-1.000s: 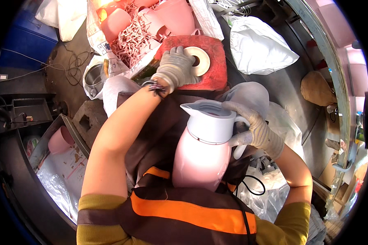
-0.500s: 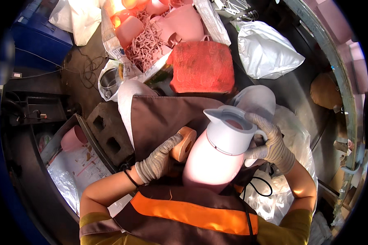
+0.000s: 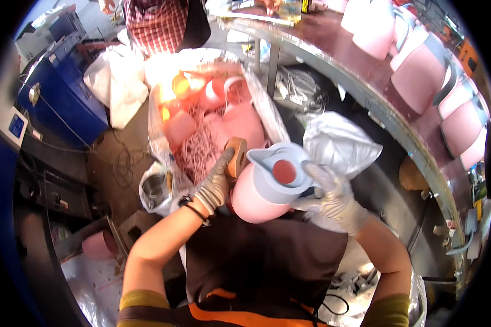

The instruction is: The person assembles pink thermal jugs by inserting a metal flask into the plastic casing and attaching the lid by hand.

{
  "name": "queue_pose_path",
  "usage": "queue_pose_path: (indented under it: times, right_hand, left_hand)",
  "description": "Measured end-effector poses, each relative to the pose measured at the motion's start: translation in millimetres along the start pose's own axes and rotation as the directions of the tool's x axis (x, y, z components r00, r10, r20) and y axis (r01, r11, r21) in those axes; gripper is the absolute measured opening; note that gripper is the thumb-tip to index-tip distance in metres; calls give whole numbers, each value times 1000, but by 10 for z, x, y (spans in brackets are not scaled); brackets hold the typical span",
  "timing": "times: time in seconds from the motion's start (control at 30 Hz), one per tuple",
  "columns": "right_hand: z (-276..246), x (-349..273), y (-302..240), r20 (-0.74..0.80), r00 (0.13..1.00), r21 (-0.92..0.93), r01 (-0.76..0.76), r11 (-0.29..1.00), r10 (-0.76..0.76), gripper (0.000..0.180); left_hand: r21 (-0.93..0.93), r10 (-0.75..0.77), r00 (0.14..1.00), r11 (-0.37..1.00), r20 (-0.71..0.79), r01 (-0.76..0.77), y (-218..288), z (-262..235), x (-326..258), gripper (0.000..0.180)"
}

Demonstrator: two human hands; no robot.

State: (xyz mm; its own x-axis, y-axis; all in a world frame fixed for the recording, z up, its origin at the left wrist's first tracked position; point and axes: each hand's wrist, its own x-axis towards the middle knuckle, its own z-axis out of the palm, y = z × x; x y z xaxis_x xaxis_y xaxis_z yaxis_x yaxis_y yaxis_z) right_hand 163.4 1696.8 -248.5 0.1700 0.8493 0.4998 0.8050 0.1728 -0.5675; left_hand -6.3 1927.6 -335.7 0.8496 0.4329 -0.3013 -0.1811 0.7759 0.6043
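Observation:
My right hand (image 3: 337, 203), in a striped glove, grips the handle side of a pink jug (image 3: 255, 197) with a grey spouted collar. The jug is held upright in front of my body, tilted slightly, and its round reddish opening shows. In my gloved left hand (image 3: 215, 188) is a tan, wood-coloured block (image 3: 236, 156) with a hole in it. The block is close to the jug's left side, near the spout; I cannot tell whether they touch.
Ahead lies a large lined bin (image 3: 268, 117) of pink jug bodies and shavings. A workbench (image 3: 333, 62) with several pink jugs (image 3: 423, 73) curves along the right. A white sack (image 3: 341, 141) and a pot in a bag (image 3: 156, 188) flank the bin. Someone in a checked garment (image 3: 155, 27) stands beyond.
My view has tilted up, showing the bench and another person. Both hands have moved forward with the jug and block, away from my lap. The red cloth has gone out of sight.

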Motion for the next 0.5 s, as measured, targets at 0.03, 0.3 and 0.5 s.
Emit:
queue_pose_path:
  times: [0.03,0.3,0.5]
  right_hand:
    - [68,105,108,6,999,-110,51,993,-51,80]
    - [374,239,542,176,982,-121,98,988,-76,70]
    - [425,254,483,82,988,18,-132,991,130,62]
  left_hand:
    - [16,28,1000,999,-8,-28,13,-24,176,59]
    - [59,-97,993,993,-62,101,51,-504,661,60]
    - [485,403,910,818,-101,-309,965,-20,110,49]
